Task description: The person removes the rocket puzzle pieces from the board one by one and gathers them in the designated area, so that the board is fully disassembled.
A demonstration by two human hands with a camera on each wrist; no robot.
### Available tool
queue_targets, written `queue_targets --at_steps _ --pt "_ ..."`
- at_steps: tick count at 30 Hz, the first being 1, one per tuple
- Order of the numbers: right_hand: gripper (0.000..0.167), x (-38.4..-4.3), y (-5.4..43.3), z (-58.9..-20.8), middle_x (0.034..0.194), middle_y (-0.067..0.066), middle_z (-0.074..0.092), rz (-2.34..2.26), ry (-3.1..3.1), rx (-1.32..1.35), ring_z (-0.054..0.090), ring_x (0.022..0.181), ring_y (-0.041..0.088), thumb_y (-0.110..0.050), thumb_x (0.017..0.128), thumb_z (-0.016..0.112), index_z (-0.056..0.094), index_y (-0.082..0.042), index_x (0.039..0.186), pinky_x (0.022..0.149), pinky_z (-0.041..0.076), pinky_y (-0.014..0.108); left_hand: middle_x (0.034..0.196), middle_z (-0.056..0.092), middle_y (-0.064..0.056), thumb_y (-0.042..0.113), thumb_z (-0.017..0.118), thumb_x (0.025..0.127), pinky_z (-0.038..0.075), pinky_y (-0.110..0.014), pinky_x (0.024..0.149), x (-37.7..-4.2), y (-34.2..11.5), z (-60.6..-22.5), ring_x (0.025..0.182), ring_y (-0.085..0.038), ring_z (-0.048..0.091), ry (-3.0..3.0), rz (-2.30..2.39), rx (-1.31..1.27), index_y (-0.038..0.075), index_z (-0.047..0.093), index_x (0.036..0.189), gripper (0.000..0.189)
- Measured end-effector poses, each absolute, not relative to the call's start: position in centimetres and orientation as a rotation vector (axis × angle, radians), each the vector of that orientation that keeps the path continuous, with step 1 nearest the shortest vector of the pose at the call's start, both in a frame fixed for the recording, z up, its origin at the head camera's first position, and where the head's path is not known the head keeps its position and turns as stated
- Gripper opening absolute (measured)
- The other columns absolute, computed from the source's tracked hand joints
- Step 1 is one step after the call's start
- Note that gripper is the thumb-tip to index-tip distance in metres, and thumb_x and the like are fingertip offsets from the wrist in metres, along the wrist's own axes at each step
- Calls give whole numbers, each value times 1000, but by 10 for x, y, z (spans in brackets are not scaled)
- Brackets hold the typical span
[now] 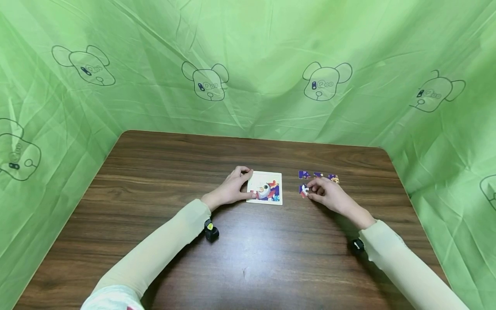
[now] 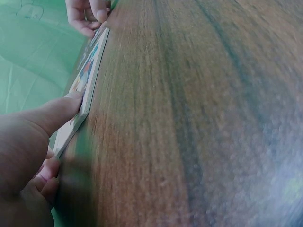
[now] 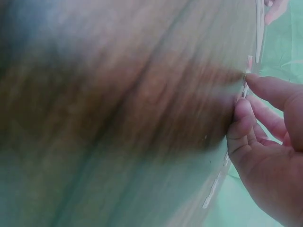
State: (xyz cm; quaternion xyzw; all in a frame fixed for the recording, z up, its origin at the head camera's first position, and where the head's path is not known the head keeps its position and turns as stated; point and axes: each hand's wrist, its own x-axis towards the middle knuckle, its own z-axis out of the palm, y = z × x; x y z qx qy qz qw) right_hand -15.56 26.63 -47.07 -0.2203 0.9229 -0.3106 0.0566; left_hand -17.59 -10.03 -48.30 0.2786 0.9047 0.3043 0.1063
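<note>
A square puzzle board with a pale frame lies on the table, its lower and right parts filled with colourful pieces. My left hand grips the board's left side. In the left wrist view its thumb lies on the board's top and the other fingers are curled at the edge. To the right of the board, my right hand pinches a purple, white and red puzzle piece at the table surface. The right wrist view shows its thumb and curled fingers at the piece, which is partly hidden.
Beyond the right hand lie loose puzzle pieces: a purple one, one partly covered by the fingers, and a purple-yellow one. The brown wooden table is enclosed by green cloth printed with bear heads.
</note>
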Motion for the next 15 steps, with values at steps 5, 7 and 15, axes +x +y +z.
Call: queue_targets --at_steps 5,7,15 --pt "24 -158 267 -472 95 9 66 -919 2789 -663 64 81 18 -5 92 77 69 3 113 75 56 35 155 35 -25 35 79 94 34 -55 116 -176 -101 -484 139 -39 41 2670 895 825 -8 35 158 89" --pt "23 -158 268 -471 94 9 66 -920 2783 -662 64 81 17 -4 92 77 69 3 113 75 55 35 155 35 -25 35 79 93 34 -55 115 -176 -101 -485 138 -39 41 2675 897 829 -8 35 157 89" --pt "30 -159 269 -469 94 8 67 -906 2772 -674 65 81 17 -7 94 76 66 2 121 74 55 36 153 37 -24 35 80 92 35 -55 114 -177 -101 -487 135 -38 43 2686 913 836 -8 36 157 89"
